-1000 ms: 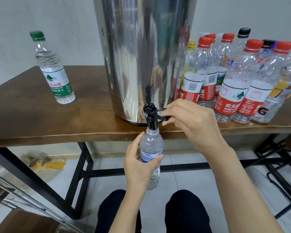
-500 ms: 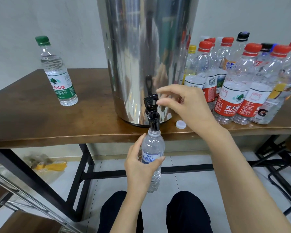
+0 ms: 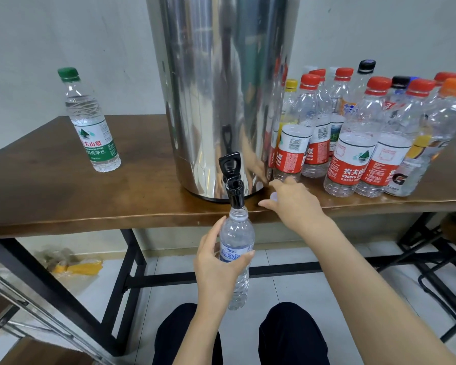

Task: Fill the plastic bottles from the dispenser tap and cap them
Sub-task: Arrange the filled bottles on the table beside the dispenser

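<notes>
Below: left hand (image 3: 216, 262) grasps bottle (image 3: 237, 233); right hand (image 3: 292, 204) grip unclear; brown table (image 3: 63, 196), white wall (image 3: 50, 35).

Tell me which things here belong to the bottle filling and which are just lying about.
Job: dispenser, tap, uncapped bottle in left hand, white cap at right hand, red-capped bottles, green-capped bottle.
Lying about: yellow litter on floor, black metal frame.

**One head-worn view, angled forward and down**

The scene is taken from a single wide-angle camera worn on the head, faced forward and downward over the near edge of the wooden table (image 3: 63, 201). The steel dispenser (image 3: 221, 88) is met at close range. The left hand (image 3: 216, 270) and its plastic bottle (image 3: 237, 233) are framed low at centre.
</notes>
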{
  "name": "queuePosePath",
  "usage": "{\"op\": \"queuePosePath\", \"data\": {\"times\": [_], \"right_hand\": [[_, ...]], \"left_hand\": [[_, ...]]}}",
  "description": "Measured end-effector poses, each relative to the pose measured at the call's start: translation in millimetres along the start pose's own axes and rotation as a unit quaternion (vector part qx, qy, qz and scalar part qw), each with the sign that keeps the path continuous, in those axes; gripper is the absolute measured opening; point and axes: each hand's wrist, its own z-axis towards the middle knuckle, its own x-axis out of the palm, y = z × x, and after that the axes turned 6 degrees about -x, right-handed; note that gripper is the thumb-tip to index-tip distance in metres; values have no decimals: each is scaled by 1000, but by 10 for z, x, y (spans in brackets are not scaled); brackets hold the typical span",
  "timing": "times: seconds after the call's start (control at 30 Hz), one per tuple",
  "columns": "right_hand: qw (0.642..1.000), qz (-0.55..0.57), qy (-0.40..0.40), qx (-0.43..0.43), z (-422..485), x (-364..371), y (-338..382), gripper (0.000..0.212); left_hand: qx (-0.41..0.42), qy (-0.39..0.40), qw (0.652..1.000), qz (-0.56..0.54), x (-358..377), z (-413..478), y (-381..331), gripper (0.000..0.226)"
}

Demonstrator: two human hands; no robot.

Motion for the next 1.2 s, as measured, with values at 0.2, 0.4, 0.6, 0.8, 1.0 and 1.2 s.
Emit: {"op": "queuePosePath", "data": {"times": [0.2, 0.4, 0.6, 0.8, 1.0, 1.2], "right_hand": [[998, 57, -23, -21, 29, 131, -130, 29], [936, 322, -63, -128, -222, -331, -250, 22], [917, 317, 44, -239, -522, -754, -112, 30], [915, 281, 60, -283, -575, -774, -59, 34], [933, 240, 34, -264, -601, -776, 31, 23], [953, 184, 3, -239, -651, -779, 120, 30]], "left_hand": [[-11, 12, 1000, 17, 1, -97, 56, 82], [1, 46, 999, 27, 39, -170, -49, 81], [20, 80, 996, 16, 129, -228, -273, 81], [38, 88, 995, 27, 139, -279, -413, 81], [58, 77, 995, 37, 91, -335, -479, 81], [73, 72, 994, 37, 8, -344, -532, 81]]}}
